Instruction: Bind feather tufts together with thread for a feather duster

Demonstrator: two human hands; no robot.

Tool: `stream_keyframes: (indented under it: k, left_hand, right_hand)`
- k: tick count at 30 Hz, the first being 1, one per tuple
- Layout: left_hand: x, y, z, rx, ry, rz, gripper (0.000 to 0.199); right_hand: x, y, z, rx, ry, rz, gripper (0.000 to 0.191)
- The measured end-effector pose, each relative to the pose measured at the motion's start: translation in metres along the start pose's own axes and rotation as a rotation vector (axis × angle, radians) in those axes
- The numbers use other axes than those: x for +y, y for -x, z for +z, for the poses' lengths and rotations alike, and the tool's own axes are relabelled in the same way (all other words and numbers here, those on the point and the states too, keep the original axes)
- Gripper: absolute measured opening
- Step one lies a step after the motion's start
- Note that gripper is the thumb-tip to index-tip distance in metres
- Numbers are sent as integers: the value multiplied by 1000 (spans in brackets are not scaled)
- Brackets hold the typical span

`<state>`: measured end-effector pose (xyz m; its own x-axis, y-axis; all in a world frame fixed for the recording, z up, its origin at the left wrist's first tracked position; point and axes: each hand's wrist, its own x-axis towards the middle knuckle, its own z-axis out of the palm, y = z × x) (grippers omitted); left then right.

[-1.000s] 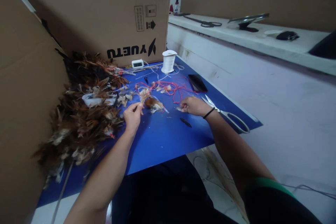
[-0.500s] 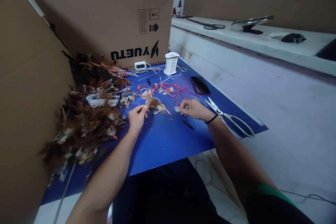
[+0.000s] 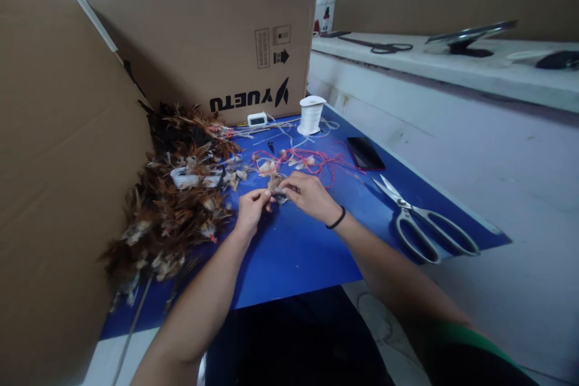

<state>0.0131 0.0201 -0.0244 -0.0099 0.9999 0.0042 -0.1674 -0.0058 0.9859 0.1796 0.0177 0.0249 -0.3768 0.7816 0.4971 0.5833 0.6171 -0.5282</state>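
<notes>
My left hand is closed, its thumb and finger pinching the near end of a small bunch of brown and white feathers. Close beside it, my right hand, with a black band at the wrist, has its fingers pressed together at the bunch's right side. The right fingertips cover part of the feathers, so what exactly they pinch is hard to see. Just beyond both hands lie red strings and pale feather tufts. A big heap of brown feathers lies to the left.
Silver scissors lie right of my right hand, below a dark phone. A white spool and a small white digital display stand at the back of the blue table. Cardboard walls the back and left.
My right hand has moved left, from apart to the feather bunch beside my left hand. The camera view has shifted, so the scene sits further right and the phone and scissors look displaced.
</notes>
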Motion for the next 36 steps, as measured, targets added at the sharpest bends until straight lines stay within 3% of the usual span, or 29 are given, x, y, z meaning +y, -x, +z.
stream_keyframes:
  k: [5,12,23,36]
  left_hand:
    - [-3,-1,-1,-8,-53,18,29]
    - [-6,-1,-2,-15,-111,48,29]
    - [-6,0,-1,-39,-235,101,29]
    - [-4,1,0,-53,-305,114,29]
  right_hand:
    - [7,7,14,64,96,-72,17]
    - [12,12,20,50,181,-89,17]
    - [7,12,21,28,321,-128,17]
    - [6,12,20,11,324,-158,18]
